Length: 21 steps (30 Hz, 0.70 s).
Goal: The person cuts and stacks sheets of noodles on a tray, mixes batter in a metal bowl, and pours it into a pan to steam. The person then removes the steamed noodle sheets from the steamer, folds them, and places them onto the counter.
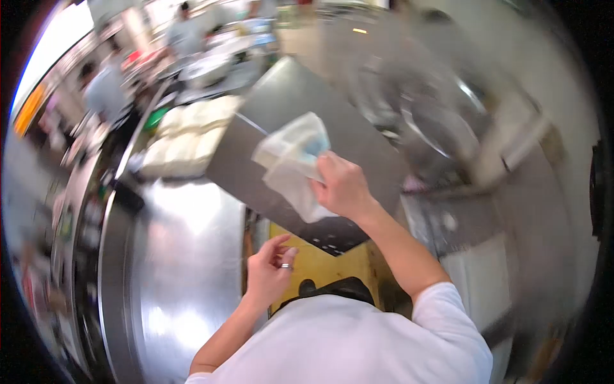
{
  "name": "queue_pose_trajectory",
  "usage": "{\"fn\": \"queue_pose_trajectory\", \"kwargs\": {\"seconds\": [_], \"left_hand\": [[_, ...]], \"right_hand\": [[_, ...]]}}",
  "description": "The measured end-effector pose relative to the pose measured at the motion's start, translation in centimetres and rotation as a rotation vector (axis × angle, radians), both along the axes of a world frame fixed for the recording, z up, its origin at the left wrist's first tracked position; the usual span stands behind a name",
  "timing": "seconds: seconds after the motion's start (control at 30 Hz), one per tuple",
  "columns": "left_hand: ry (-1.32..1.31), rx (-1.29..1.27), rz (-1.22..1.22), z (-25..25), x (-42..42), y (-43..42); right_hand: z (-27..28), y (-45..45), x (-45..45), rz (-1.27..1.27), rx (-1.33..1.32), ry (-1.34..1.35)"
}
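Observation:
My right hand is closed on a crumpled white cloth with a bluish patch near my fingers. The cloth is over a flat grey metal panel, which looks turned cornerwise to me; whether they touch is hard to tell. Small white specks dot the panel's near corner. Closer to my body, my left hand hangs apart from the panel, with a ring on one finger. Its fingers are loosely bent and spread, with nothing seen in them.
A shiny steel counter runs along my left. Rows of pale, blurred blocks lie beyond it. Large metal bowls or pots stand to the right, smeared by motion. Two people are in the left background. The floor below is yellowish.

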<state>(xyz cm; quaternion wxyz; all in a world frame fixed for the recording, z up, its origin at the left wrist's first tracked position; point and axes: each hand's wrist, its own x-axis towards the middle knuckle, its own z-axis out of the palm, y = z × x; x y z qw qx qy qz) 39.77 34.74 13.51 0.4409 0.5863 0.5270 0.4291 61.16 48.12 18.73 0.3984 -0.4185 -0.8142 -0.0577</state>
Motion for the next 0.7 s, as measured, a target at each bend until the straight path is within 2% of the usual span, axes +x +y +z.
{"fn": "queue_pose_trajectory", "kwargs": {"seconds": [0.1,0.33,0.5,0.7], "left_hand": [[0.023,-0.029,0.212,-1.7,-4.5,-0.8],[-0.163,-0.169,0.635,-5.0,-10.5,-2.2],[-0.174,-0.194,0.914,-5.7,-11.6,-2.3],[-0.13,-0.211,1.202,-4.5,-11.6,-1.3]], "right_hand": [[-2.1,3.6,-6.4,0.173,-0.078,-0.077],[-8.7,9.1,-22.7,0.54,-0.278,-0.132],[-13.0,10.7,-31.7,0.666,-0.49,-0.287],[-17.4,14.4,-39.9,0.728,-0.63,-0.311]]}}
